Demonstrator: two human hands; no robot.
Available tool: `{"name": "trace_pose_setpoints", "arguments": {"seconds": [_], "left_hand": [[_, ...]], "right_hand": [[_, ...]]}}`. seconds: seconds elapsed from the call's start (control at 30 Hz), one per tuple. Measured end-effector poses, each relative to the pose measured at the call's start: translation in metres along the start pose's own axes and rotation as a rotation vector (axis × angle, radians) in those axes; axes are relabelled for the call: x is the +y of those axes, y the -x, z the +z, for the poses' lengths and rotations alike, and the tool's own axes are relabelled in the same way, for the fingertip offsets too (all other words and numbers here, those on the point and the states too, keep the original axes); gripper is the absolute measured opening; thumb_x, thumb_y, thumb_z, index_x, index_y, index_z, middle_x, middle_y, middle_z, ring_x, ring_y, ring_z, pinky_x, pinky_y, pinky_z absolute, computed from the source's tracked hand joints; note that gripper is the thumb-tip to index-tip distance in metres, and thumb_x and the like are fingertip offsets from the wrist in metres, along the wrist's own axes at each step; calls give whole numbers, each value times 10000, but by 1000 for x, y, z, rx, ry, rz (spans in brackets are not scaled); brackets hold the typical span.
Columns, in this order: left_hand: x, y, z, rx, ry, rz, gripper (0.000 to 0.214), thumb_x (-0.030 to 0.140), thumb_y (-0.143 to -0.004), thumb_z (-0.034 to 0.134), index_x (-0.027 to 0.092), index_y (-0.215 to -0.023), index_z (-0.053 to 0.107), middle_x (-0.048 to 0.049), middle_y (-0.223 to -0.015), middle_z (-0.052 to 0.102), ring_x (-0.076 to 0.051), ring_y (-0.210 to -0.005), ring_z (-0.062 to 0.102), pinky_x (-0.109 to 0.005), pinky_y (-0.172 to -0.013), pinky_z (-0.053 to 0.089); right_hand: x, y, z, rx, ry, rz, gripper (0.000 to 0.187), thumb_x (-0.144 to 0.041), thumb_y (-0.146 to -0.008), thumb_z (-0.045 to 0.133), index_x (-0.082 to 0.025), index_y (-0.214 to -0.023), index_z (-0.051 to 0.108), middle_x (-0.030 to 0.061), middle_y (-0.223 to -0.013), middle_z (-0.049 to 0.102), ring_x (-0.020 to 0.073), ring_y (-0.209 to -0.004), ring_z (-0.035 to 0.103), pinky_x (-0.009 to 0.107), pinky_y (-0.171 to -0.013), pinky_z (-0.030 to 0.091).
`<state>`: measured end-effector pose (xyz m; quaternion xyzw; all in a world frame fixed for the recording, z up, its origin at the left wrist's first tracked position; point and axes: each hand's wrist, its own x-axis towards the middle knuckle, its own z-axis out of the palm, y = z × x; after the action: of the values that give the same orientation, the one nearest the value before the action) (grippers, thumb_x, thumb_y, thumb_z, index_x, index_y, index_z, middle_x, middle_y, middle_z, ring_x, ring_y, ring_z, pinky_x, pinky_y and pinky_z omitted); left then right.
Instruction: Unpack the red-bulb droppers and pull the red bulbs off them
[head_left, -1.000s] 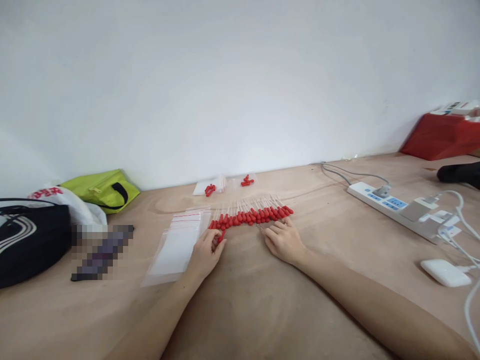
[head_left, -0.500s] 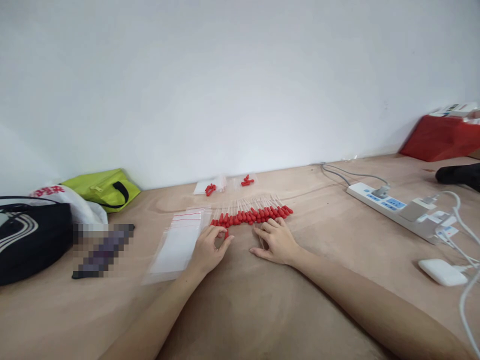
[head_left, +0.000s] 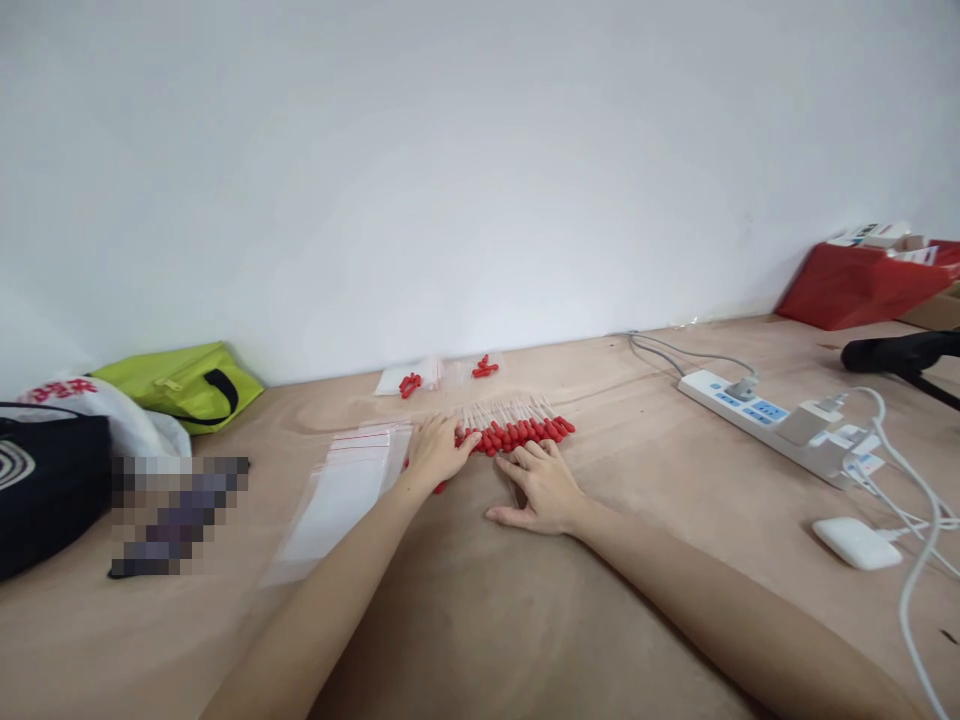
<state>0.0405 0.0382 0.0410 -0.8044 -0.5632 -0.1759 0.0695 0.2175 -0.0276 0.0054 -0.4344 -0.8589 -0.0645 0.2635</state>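
Thin pale sticks with red oval heads point(head_left: 521, 432) lie side by side in a row, heads toward me. My left hand point(head_left: 435, 452) lies over the row's left end, fingers stretched forward and thumb beside the red heads; it hides some sticks. A loose red head point(head_left: 440, 487) shows under its palm. My right hand point(head_left: 544, 488) is open, fingertips against the near side of the heads, thumb spread to the left. Left of my left hand lies a stack of clear zip bags point(head_left: 337, 490) with red seal lines.
Two small bags with red pieces point(head_left: 410, 385) point(head_left: 485, 367) lie by the wall. At right are a power strip point(head_left: 765, 420), cables and a white charging case point(head_left: 856, 542). A green bag point(head_left: 187, 385), black bag point(head_left: 52, 490) and red bag point(head_left: 855, 285) stand at the sides.
My left hand has moved forward and right onto the row's left end, its fingers straighter. My right hand stays by the red heads. The whole view has shifted slightly.
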Motion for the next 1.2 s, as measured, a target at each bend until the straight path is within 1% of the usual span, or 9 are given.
{"name": "trace_pose_setpoints", "arguments": {"seconds": [0.33,0.43,0.53,0.63,0.8,0.9,1.0,1.13,1.2], "left_hand": [[0,2,4,166,-26,-22,204,239,-772,461,166,-599,540,-59,-645,586,-205,-692,549,-326,-650,410],[-4,21,-3,224,53,20,192,243,-806,425,165,-666,531,-57,-685,589,-200,-700,547,-315,-633,419],[-6,48,-7,230,156,131,201,278,-847,387,173,-732,514,-37,-689,583,-179,-667,543,-301,-610,421],[-4,71,-6,200,190,236,212,288,-867,367,174,-757,508,-28,-690,578,-165,-657,538,-289,-610,420],[4,77,2,248,198,361,208,265,-878,361,173,-757,503,-29,-709,587,-157,-663,529,-288,-629,408],[8,71,8,305,214,427,194,241,-873,382,175,-736,503,-31,-738,604,-153,-689,534,-288,-655,407],[11,67,10,319,228,460,179,232,-862,408,173,-734,517,-36,-753,611,-154,-709,541,-289,-673,411],[13,64,8,281,194,472,195,292,-840,457,172,-955,558,-70,-932,621,-194,-894,538,-339,-789,401],[13,63,7,285,185,510,196,292,-841,465,187,-970,568,-61,-986,623,-192,-928,533,-354,-828,381]], "right_hand": [[15,11,0,210,-107,178,249,-386,-794,501,-195,-905,618,37,-732,568,167,-740,465,334,-728,325],[21,12,2,351,-158,205,263,-334,-804,486,-185,-1002,572,62,-825,570,182,-799,490,341,-745,367],[21,13,-1,461,-135,158,395,-349,-792,496,-176,-1147,486,107,-997,533,214,-934,484,367,-800,386],[19,14,-6,418,-36,35,482,-389,-772,527,-201,-1210,455,113,-1108,498,237,-1035,448,405,-876,349],[17,13,-7,315,28,-135,331,-396,-788,532,-273,-1094,558,59,-1105,554,216,-1061,440,444,-952,244],[19,11,-3,301,24,-170,233,-358,-813,515,-276,-1014,599,21,-916,630,179,-959,485,430,-955,217],[19,11,1,267,26,-159,180,-307,-838,482,-260,-932,627,-14,-656,609,142,-778,495,416,-940,217],[16,11,0,247,48,-146,194,-295,-848,452,-238,-861,637,-14,-584,568,134,-700,454,404,-918,217],[14,12,0,250,45,-159,196,-289,-848,446,-233,-841,634,-15,-575,559,130,-680,437,396,-912,214]]}}
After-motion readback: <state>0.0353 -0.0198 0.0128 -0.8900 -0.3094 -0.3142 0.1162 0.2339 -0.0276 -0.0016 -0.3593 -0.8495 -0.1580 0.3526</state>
